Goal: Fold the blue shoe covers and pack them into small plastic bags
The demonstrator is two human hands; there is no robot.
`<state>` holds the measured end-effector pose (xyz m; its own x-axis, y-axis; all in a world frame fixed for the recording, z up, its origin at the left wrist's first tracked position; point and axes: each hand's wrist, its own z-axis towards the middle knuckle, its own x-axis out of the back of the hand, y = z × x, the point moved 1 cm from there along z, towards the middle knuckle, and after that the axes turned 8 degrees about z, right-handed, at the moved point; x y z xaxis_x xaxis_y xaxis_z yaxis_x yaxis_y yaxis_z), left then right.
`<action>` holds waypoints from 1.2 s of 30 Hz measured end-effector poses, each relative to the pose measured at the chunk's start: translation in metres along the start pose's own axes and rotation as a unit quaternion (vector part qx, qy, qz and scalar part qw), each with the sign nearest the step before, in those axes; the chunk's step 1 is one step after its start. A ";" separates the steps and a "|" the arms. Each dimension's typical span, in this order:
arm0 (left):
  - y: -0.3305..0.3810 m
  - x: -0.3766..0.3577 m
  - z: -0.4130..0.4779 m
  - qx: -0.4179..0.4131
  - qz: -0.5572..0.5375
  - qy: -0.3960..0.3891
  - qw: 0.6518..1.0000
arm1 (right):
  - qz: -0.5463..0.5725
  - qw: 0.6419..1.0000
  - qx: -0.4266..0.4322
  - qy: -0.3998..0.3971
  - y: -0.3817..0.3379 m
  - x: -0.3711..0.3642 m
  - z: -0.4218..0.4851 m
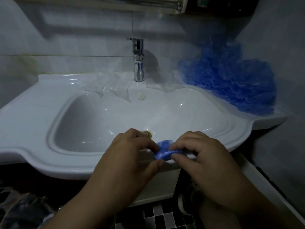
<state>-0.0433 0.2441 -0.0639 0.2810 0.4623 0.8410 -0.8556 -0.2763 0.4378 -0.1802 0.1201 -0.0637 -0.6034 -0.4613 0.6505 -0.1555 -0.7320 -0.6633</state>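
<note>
A crumpled blue shoe cover point(163, 150) sits low at the frame's centre, pinched between both hands. The left hand point(130, 149) grips its left edge and the right hand point(203, 152) its right, over the sink's point(49, 162) front rim. Clear plastic bags point(112, 85) lie by the faucet point(138, 60). A pile of blue shoe covers point(231, 83) fills the counter's upper right.

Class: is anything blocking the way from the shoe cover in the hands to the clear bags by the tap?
Nothing visible does: between the shoe cover and the clear bags lies only the open sink basin.
</note>
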 end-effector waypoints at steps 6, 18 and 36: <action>0.008 -0.003 0.011 0.048 -0.001 0.006 0.999 | -0.020 0.998 -0.065 0.011 -0.001 -0.004 0.007; 0.004 -0.006 0.020 0.046 0.038 0.006 0.998 | -0.102 0.995 -0.009 -0.018 -0.006 -0.005 0.019; -0.003 0.016 0.083 0.061 -0.055 -0.071 0.994 | 0.062 0.996 -0.062 -0.027 -0.004 0.010 0.068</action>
<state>0.0003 0.1822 -0.0256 0.4360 0.3743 0.8184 -0.7596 -0.3346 0.5577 -0.1322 0.0842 -0.0295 -0.5822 -0.5726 0.5772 -0.1795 -0.6019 -0.7781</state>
